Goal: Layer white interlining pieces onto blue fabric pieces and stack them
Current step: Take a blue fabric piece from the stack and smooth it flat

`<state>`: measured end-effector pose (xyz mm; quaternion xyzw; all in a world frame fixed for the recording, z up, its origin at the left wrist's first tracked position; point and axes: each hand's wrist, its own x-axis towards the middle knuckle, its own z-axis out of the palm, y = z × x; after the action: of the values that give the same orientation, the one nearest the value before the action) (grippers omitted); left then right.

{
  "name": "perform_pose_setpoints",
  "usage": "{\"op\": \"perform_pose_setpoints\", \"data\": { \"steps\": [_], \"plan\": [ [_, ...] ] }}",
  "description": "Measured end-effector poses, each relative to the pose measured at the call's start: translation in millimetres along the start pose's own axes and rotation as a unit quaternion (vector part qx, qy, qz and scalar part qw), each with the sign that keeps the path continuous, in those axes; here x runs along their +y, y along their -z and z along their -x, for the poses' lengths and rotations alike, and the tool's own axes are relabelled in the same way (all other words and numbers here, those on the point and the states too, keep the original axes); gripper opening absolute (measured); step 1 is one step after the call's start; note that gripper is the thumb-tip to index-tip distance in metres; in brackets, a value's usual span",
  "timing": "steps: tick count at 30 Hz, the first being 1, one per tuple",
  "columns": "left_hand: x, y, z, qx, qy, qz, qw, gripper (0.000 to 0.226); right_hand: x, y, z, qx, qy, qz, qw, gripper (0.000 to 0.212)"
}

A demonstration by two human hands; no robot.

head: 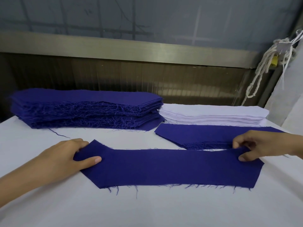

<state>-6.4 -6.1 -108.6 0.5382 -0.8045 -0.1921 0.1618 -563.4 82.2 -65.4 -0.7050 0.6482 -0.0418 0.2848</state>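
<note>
A long blue fabric piece [168, 167] with frayed edges lies spread across the white table [114, 207] in front of me. My left hand [65, 158] pinches its left end, thumb on top. My right hand [262, 145] pinches its right upper end between thumb and fingers. Behind it on the right lies a thin stack of blue pieces [205, 136]. A tall pile of blue fabric pieces [85, 107] stands at the back left. At the back right sits a pile of white interlining pieces [213, 114].
A metal rail and dark panel [147, 66] run along the table's far edge. A knotted white rope [265, 66] hangs at the right beside a white cloth-covered surface [288, 89]. A loose blue thread [57, 133] lies on the table.
</note>
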Motion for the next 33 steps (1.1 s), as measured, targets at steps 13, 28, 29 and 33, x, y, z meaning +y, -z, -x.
{"op": "perform_pose_setpoints", "data": {
  "steps": [13,28,29,33],
  "plan": [
    [-12.7,12.8,-8.2,-0.089,-0.014,0.150,0.984,0.045,-3.5,5.2,4.9,-0.092,-0.013,-0.105,0.990,0.038],
    [-14.2,20.8,-14.6,-0.108,0.004,0.253,0.961,0.041,7.0,18.3,13.8,0.067,-0.047,-0.342,0.936,0.042],
    [-9.3,21.4,-15.4,-0.092,0.002,0.266,0.960,0.034,3.3,19.4,15.4,0.092,-0.053,-0.351,0.931,0.036],
    [12.3,23.2,-22.6,-0.040,0.002,0.263,0.964,0.031,-5.8,24.9,17.4,0.222,-0.088,-0.407,0.882,0.032]
  ]
}}
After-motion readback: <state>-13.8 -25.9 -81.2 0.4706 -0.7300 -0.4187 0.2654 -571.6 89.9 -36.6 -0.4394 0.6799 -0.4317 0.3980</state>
